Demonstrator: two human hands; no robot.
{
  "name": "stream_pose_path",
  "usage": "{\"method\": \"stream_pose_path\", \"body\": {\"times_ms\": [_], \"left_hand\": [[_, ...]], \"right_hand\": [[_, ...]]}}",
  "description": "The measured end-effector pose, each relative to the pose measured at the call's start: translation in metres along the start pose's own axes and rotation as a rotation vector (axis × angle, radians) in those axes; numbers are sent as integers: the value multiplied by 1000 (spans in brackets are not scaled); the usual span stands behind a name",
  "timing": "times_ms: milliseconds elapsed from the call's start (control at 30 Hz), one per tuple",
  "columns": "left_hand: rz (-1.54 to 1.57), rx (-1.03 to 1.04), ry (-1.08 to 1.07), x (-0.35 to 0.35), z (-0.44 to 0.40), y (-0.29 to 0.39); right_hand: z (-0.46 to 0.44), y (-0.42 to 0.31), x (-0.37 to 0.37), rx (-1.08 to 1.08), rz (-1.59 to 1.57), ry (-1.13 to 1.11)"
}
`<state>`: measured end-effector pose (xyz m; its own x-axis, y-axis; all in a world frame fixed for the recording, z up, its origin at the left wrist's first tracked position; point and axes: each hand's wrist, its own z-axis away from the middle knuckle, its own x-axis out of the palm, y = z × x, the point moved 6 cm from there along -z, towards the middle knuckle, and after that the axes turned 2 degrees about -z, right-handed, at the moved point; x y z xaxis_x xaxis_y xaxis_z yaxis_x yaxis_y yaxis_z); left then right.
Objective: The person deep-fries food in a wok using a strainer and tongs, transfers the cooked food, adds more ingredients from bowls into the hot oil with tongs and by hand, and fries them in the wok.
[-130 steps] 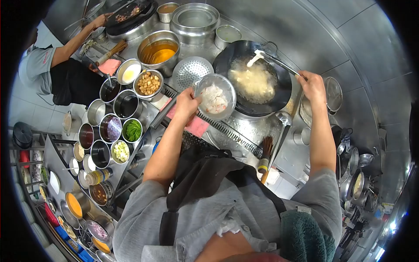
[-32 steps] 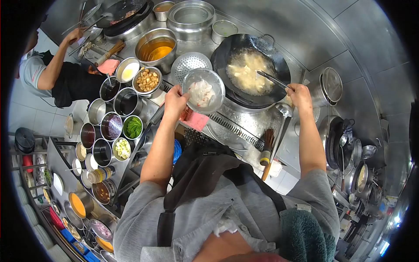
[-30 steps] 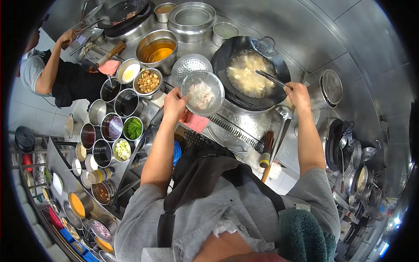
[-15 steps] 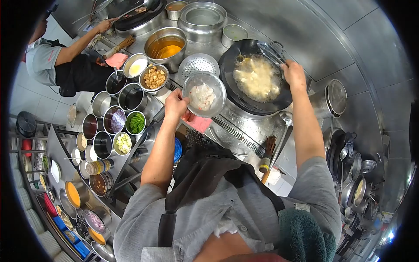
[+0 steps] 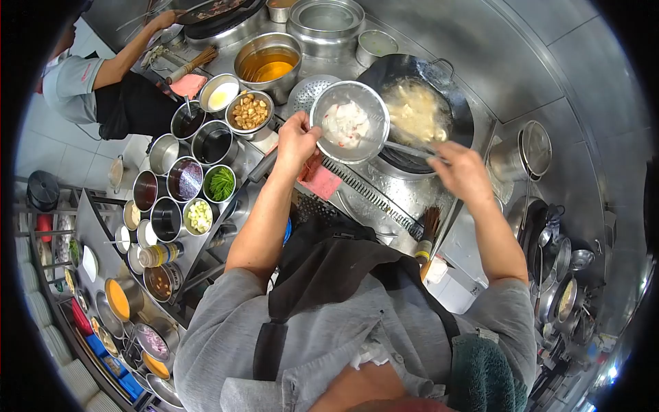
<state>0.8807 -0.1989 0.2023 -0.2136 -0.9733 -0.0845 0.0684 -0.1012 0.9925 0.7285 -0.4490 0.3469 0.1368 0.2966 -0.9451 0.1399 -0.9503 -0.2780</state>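
Observation:
My left hand [image 5: 298, 143] grips the rim of a clear bowl [image 5: 379, 103] holding pale, raw-looking pieces [image 5: 345, 123] with reddish bits. The bowl is tilted beside the wok's near left edge. My right hand [image 5: 463, 170] is closed around the end of metal tongs [image 5: 410, 149], which point left toward the bowl; their tips are hidden behind it. Beyond, the black wok [image 5: 456, 113] contains bubbling oil with pale golden pieces [image 5: 417, 110] frying in it.
A perforated strainer [image 5: 305, 95] lies behind the bowl. Pots of orange liquid [image 5: 271, 71], peeled cloves or nuts [image 5: 250, 110], chopped greens [image 5: 220, 184] and sauces crowd the left. A bamboo brush [image 5: 428, 230] rests near the front edge. Another person [image 5: 117, 89] works at a wok far left.
My right hand has swung the tongs from the wok's far right side down to its near edge. The bowl has moved slightly right and up and tilted more.

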Motion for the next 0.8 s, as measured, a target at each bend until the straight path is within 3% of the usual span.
{"method": "stream_pose_path", "body": {"times_ms": [67, 167, 433, 633, 800], "left_hand": [[-12, 2, -20, 7, 0, 5], [-44, 3, -46, 17, 1, 10], [-141, -3, -54, 20, -2, 3], [-155, -39, -52, 21, -2, -13], [-88, -118, -25, 19, 0, -27]], "right_hand": [[3, -10, 18, -84, -9, -41], [2, -10, 34, -35, -4, -117], [8, 14, -11, 46, -86, 124], [13, 73, -54, 325, -103, 193], [0, 154, -55, 435, 150, 164]]}}
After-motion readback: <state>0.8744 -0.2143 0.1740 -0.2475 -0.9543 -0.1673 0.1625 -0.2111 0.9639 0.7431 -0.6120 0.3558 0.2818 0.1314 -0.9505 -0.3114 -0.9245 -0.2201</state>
